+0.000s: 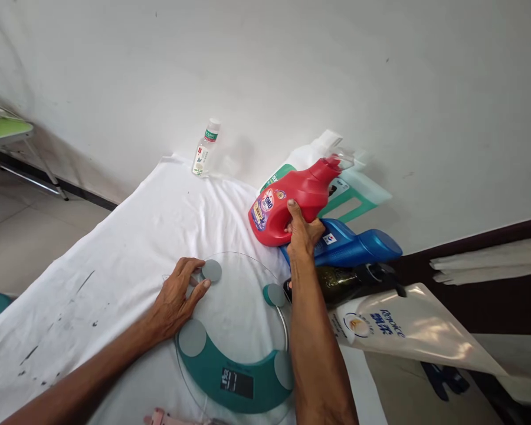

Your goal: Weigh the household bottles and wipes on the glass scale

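Observation:
My right hand (pixel 302 233) is closed round the handle of a red detergent bottle (pixel 292 200), which tilts with its cap toward the wall, just beyond a round glass scale (pixel 236 307). My left hand (pixel 177 298) rests on the scale's left rim, fingers curled at the edge near a grey pad. The scale has a teal band with a dark display (pixel 236 382) on its near side. It lies on a white cloth (pixel 115 265).
A blue bottle (pixel 354 245), a dark green bottle (pixel 345 282), a teal-and-white refill pouch (pixel 358 198) and a white shampoo pouch (pixel 407 330) lie at the right. A small clear bottle (pixel 206 147) stands by the wall. A pink object (pixel 163 418) shows at the bottom edge.

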`<state>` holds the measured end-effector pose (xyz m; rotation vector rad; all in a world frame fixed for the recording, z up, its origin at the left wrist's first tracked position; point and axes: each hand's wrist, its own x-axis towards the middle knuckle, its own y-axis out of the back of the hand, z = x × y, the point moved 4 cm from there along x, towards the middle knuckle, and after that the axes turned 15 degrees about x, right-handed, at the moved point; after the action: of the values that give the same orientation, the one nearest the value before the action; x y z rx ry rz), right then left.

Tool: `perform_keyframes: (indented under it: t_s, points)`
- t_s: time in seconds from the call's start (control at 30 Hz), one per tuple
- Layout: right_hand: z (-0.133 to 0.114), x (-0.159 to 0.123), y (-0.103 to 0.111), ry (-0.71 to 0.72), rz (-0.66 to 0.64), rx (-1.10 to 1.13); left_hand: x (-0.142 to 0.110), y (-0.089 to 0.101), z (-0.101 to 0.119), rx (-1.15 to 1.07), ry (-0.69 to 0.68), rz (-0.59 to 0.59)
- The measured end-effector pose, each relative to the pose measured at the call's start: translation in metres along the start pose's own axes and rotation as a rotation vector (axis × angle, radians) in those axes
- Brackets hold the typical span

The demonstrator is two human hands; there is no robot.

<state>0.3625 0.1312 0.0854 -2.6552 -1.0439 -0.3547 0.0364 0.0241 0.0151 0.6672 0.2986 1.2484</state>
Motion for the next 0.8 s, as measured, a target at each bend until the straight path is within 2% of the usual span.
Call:
perform_keyframes:
  t_s: [0.13, 0.27, 0.4, 0.57, 0.67, 0.8]
  points:
    - [-0.008, -0.01, -0.007, 0.004, 0.105, 0.063, -0.001, -0.001, -0.001, -0.016, -0.021, 0.016]
    - [-0.025, -0.03, -0.001, 0.025, 0.158, 0.121, -0.001, -0.002, -0.001, -0.02, -0.06, 0.014]
    - [-0.059, -0.058, 0.015, 0.045, 0.052, 0.214, -0.001, -0.001, -0.002, -0.007, -0.077, 0.013]
    - [-0.107, -0.105, 0.036, 0.03, -0.076, 0.273, 0.002, 0.0, -0.004, 0.025, -0.106, 0.025]
    - [-0.118, -0.136, 0.047, -0.058, -0.126, 0.267, 0.003, 0.0, -0.006, 0.048, -0.113, 0.02]
    - [-0.119, -0.169, 0.058, -0.12, -0.143, 0.262, 0.005, -0.001, -0.008, 0.058, -0.119, 0.011]
